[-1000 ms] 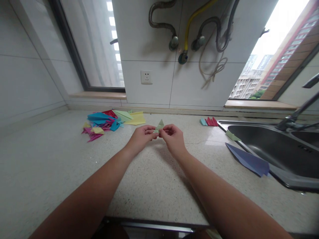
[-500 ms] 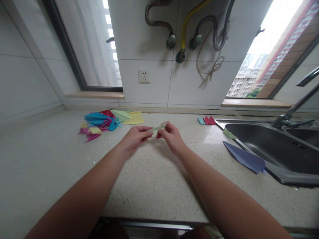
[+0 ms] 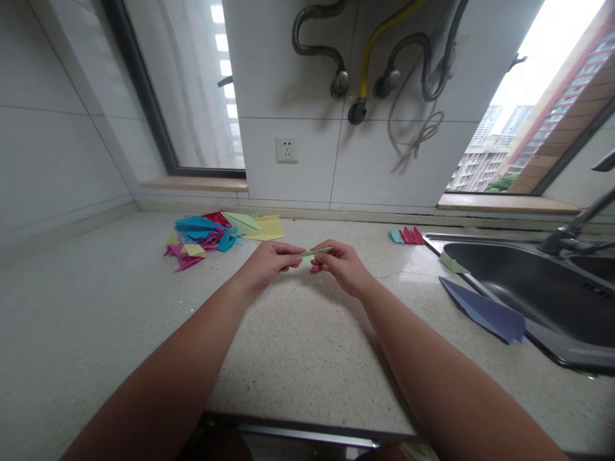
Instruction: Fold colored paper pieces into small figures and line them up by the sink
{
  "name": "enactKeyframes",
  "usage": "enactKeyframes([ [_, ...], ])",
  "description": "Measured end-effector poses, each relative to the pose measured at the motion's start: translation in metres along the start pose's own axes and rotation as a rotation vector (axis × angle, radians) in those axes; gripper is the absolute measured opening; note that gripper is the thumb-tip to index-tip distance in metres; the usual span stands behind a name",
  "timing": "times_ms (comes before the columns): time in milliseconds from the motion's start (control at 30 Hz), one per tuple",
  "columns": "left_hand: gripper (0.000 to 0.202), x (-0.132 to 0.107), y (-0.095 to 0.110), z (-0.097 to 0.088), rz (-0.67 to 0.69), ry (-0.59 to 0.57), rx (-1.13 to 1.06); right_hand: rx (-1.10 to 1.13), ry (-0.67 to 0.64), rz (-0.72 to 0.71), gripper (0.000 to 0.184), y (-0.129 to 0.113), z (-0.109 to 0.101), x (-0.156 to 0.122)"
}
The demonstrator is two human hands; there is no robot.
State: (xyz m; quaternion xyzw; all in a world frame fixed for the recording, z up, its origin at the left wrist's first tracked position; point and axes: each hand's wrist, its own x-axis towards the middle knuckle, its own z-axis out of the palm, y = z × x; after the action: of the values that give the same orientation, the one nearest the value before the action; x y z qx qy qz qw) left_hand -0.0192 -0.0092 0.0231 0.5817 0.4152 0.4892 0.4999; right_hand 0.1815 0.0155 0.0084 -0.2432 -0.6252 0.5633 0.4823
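While L hand pinches one end of green paper, R hand pinches opp. end over worktop; paper pile noted L, sink R.

Counter: pale, speckled, fills lower frame. Heap of folded paper upper left of centre, mixed blue, magenta, red, green, yellow. Teal paper touching red paper right of centre. Purple paper plane at right, tail overlapping rim of inset sink.
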Motion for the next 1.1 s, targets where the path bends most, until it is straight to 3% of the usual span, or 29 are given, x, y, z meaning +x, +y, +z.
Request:
enactKeyframes([
  [167,0.025,0.001,0.001,-0.001,0.032,0.008,0.017,0.052,0.019,0.035,0.021,0.000,0.002,0.000],
  [433,0.034,0.000,-0.004,0.009,0.108,-0.055,-0.124,0.097,0.116,-0.057,0.025,0.006,0.008,0.000],
  [700,0.026,0.000,-0.004,0.010,0.139,-0.039,-0.038,-0.020,0.046,-0.032,0.029,0.005,0.007,-0.001],
  [1100,0.024,0.000,-0.005,0.011,0.267,0.034,-0.035,0.152,-0.009,-0.042,0.022,-0.004,0.012,-0.003],
])
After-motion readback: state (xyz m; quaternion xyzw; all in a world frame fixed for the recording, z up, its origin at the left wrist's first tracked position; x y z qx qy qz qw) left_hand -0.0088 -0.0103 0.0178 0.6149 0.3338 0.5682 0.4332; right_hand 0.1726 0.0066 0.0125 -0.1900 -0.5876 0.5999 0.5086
